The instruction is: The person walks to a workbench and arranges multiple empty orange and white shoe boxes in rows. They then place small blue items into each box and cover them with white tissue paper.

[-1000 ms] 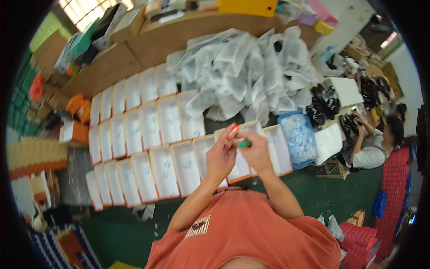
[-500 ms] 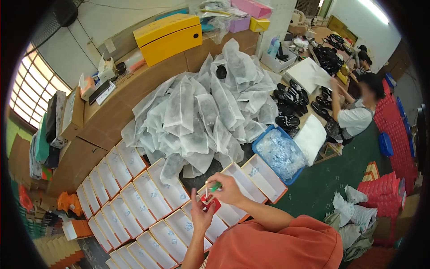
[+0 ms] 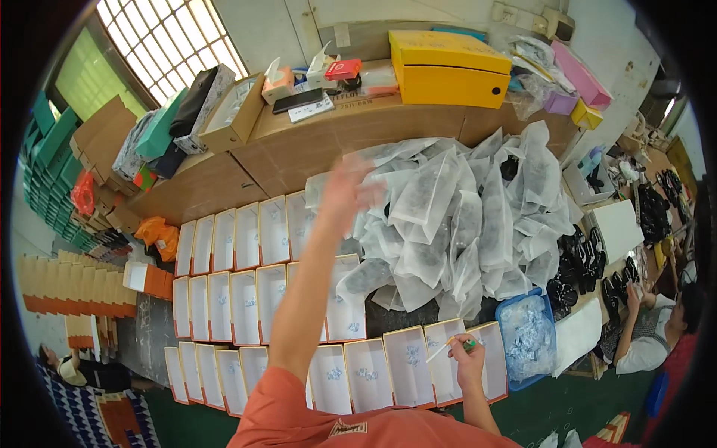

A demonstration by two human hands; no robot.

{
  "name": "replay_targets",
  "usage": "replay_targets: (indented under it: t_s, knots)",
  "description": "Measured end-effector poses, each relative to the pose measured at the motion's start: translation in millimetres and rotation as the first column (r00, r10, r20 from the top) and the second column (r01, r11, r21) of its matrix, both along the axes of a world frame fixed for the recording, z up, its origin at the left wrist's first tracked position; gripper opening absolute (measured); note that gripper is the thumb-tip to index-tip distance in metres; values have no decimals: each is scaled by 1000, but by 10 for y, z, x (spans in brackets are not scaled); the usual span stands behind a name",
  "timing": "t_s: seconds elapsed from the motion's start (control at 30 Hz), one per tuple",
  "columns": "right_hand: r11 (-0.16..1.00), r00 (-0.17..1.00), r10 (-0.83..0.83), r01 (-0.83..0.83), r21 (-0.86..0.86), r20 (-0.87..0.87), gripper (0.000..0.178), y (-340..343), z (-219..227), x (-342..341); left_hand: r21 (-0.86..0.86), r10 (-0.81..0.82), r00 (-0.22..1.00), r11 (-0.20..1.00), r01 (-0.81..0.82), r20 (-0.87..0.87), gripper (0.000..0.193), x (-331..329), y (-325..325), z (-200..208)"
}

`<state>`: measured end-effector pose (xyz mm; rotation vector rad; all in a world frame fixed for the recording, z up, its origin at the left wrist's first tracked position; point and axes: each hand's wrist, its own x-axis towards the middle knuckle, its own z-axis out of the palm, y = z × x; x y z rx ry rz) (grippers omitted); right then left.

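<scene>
My left hand (image 3: 347, 196) reaches far forward, blurred by motion, over the left side of a pile of whitish translucent bags (image 3: 478, 216). Its fingers look spread, with nothing seen in them. Down on the right, my right hand (image 3: 470, 362) is closed round a green lighter (image 3: 470, 345). A thin white cigarette (image 3: 439, 351) pokes out of the same hand, above the open shoe boxes (image 3: 367, 384). Beyond my left hand, a small red cigarette pack (image 3: 343, 69) lies by the tissue boxes on the brown cabinet (image 3: 299, 160).
Rows of open white-lined boxes (image 3: 244, 239) spread left of the bags. A blue basin (image 3: 527, 336) of clear plastic stands at the right, beside black shoes (image 3: 579, 257). A yellow box (image 3: 448, 71) sits on the cabinet. One co-worker (image 3: 657, 328) works at far right.
My left hand has let go of the red pack, which is now on the cabinet, and stretches forward. My right hand has moved right with the lighter. The view has turned left.
</scene>
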<state>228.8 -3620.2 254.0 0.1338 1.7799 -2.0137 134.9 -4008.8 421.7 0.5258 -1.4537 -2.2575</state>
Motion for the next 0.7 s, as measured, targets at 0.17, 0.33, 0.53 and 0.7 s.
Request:
replay_targets:
  t_s: [0.17,0.33,0.53,0.7]
  knots:
    - [994,987,106,-105,21,-117,6,-34,336,118,-296,-427,801,769,566,420,36,1385,1488,-1020]
    - [963,937,259,-269,-10,-235,11,-71,778,610,-257,-483,770,750,610,418,26,2417,2173,-937]
    - [996,985,86,-87,2,-152,23,684,1044,1041,-683,-304,952,704,194,-43,14,2823,2611,237]
    - [961,953,0,84,265,-303,30,1520,942,1880,-805,-694,429,573,-156,-578,28,2923,3113,1067]
